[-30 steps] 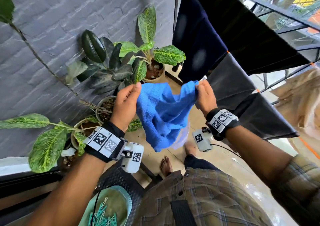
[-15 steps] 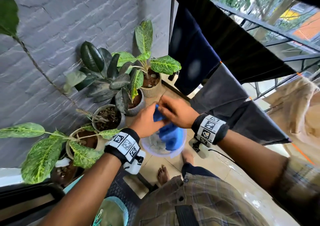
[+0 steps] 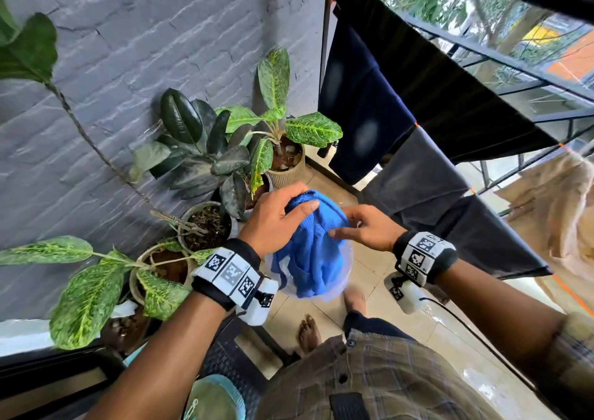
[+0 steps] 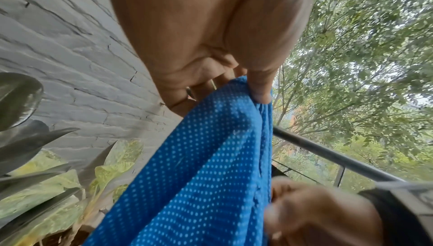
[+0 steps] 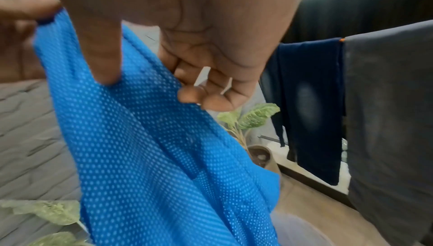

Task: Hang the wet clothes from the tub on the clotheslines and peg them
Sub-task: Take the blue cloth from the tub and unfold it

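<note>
A blue dotted mesh cloth (image 3: 308, 252) hangs bunched over the pale translucent tub (image 3: 337, 292) on the floor tiles. My left hand (image 3: 302, 201) grips its top fold, and in the left wrist view the thumb (image 4: 260, 96) pinches the cloth (image 4: 199, 176). My right hand (image 3: 340, 226) holds the cloth's right edge. In the right wrist view the thumb (image 5: 103, 68) presses the front of the cloth (image 5: 152, 157) and the curled fingers (image 5: 206, 100) sit behind it. The hands are close together above the tub.
Dark garments, a navy one (image 3: 360, 98) and a grey one (image 3: 418, 168), hang on the lines at right with orange pegs (image 3: 416, 124). Potted plants (image 3: 225, 149) line the grey brick wall at left. A green basket of pegs (image 3: 212, 400) sits below my left arm. My bare feet (image 3: 308, 332) stand behind the tub.
A second ago the cloth was spread between my raised hands. The hands then dropped together to the tub, and now hold the cloth bunched just above it.
</note>
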